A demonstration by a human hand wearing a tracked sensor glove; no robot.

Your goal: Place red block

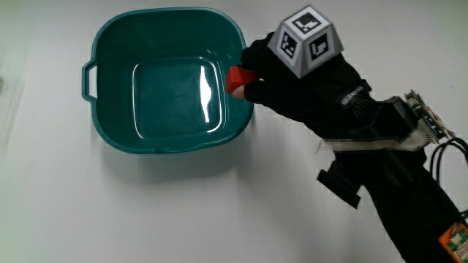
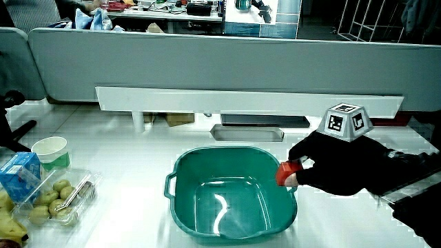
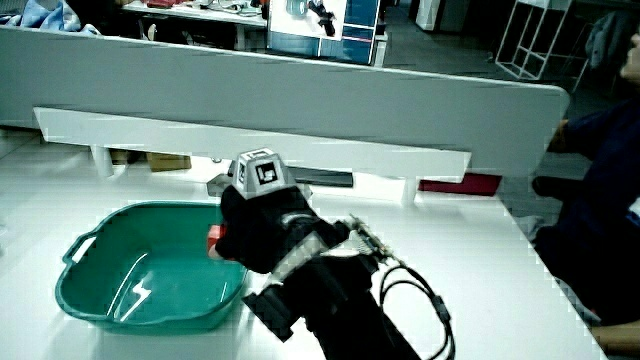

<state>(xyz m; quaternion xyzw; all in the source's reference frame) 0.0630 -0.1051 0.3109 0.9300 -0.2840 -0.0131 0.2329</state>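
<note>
A small red block is pinched in the fingertips of the gloved hand, which is shut on it. The hand holds the block just over the rim of a teal plastic basin, at the rim's edge nearest the forearm. In both side views the red block hangs above the basin's rim, inside the hand. The basin has nothing in it. A patterned cube sits on the back of the glove.
In a side view a paper cup, a blue carton and a clear box of green fruit stand at the table's edge beside the basin. A dark tray lies by the low partition. Cables trail from the forearm.
</note>
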